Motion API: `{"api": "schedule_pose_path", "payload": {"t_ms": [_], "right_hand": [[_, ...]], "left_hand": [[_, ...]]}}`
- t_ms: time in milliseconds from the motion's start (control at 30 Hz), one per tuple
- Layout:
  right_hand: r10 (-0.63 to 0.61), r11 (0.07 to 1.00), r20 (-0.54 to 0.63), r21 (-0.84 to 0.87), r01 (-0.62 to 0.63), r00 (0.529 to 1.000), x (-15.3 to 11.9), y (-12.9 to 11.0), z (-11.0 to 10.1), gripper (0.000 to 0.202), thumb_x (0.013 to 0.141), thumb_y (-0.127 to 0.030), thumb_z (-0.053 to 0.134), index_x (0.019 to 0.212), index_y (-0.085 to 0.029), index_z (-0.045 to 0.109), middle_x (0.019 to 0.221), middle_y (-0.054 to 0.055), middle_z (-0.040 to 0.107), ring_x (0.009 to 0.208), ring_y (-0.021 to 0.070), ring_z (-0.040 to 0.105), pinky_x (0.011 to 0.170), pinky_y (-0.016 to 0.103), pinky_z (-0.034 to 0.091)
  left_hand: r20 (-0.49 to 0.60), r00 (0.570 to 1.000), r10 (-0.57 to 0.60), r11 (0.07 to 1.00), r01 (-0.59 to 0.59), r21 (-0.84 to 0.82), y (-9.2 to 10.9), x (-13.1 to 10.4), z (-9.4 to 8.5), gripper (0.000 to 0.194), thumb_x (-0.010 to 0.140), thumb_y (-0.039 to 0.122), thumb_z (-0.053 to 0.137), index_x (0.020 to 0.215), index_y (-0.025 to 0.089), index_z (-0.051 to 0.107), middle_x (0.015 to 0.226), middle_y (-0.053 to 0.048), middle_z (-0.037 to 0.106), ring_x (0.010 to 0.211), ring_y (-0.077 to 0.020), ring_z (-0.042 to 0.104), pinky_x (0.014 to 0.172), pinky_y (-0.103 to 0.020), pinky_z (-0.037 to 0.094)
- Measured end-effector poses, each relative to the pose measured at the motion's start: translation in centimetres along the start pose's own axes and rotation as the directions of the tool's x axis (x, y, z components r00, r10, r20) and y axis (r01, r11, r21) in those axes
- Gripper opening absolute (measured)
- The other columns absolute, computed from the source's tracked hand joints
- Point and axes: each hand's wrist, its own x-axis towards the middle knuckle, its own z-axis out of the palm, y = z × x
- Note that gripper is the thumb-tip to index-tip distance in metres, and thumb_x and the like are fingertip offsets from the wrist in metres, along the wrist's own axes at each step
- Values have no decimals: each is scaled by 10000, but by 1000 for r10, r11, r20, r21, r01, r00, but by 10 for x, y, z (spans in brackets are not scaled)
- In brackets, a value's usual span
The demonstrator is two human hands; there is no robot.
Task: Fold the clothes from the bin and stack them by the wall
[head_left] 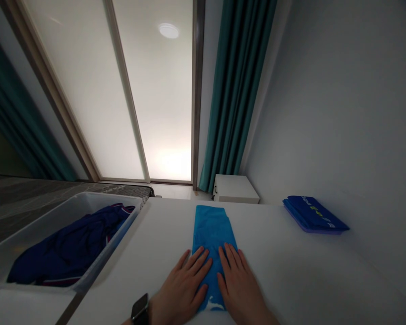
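A light blue cloth [214, 225], folded into a long narrow strip, lies on the white table [169, 225] in front of me. Its near end shows a white print. My left hand [186, 284] rests flat on the cloth's left edge, fingers spread, with a dark watch on the wrist. On the right edge lies my right hand [238, 282], palm down with its fingers stretched forward. Neither hand grips the cloth.
At the left, a translucent plastic bin [113, 243] holds dark blue clothing [67, 243] with red and white trim. A folded dark blue stack [314, 214] sits at the right by the wall. Beyond the table stands a white cabinet [237, 188].
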Motion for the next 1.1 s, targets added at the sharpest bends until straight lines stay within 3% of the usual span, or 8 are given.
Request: {"api": "schedule_pose_path", "payload": {"t_ms": [133, 400, 633, 867, 1100], "right_hand": [[-149, 989, 42, 15, 148, 988, 8, 1, -10, 579, 982, -327, 369, 1538, -242, 231, 1599, 21, 173, 1463, 247, 221, 1194, 464, 231], [-135, 991, 68, 23, 134, 989, 6, 2, -3, 607, 980, -368, 396, 1540, -252, 193, 1597, 29, 168, 1458, 283, 227, 1177, 483, 265], [-139, 990, 72, 17, 138, 988, 7, -1, -8, 590, 989, -356, 374, 1540, -219, 213, 1594, 51, 179, 1459, 276, 222, 1186, 489, 242], [-131, 990, 84, 60, 126, 988, 7, -4, -14, 576, 988, -363, 376, 1532, -219, 254, 1592, 47, 200, 1459, 273, 227, 1197, 486, 213], [-129, 989, 95, 79, 122, 987, -6, -9, -14, 610, 970, -344, 405, 1537, -210, 225, 1592, 50, 189, 1458, 288, 224, 1193, 501, 219]], "left_hand": [[15, 1000, -18, 1000, 18, -23, -1, 0, -2, 626, 1026, 338, 367, 1564, 261, 55, 1595, -14, 243, 1456, -224, 265, 1179, -434, 277], [-5, 999, -42, 999, 42, -11, -14, -9, -3, 677, 995, 416, 427, 1565, 246, 104, 1603, -24, 228, 1469, -265, 221, 1180, -448, 258], [39, 999, 21, 1000, -21, 0, -16, 2, -14, 624, 992, 443, 409, 1546, 222, 226, 1571, -50, 329, 1456, -264, 255, 1217, -498, 109], [41, 999, -31, 998, 32, -44, -16, 10, -9, 609, 1003, 475, 384, 1541, 229, 244, 1567, -63, 331, 1432, -270, 311, 1184, -482, 235], [32, 999, -18, 999, 19, -35, -8, -4, -6, 649, 996, 465, 419, 1557, 244, 178, 1575, -49, 311, 1431, -273, 314, 1178, -470, 266]]}}
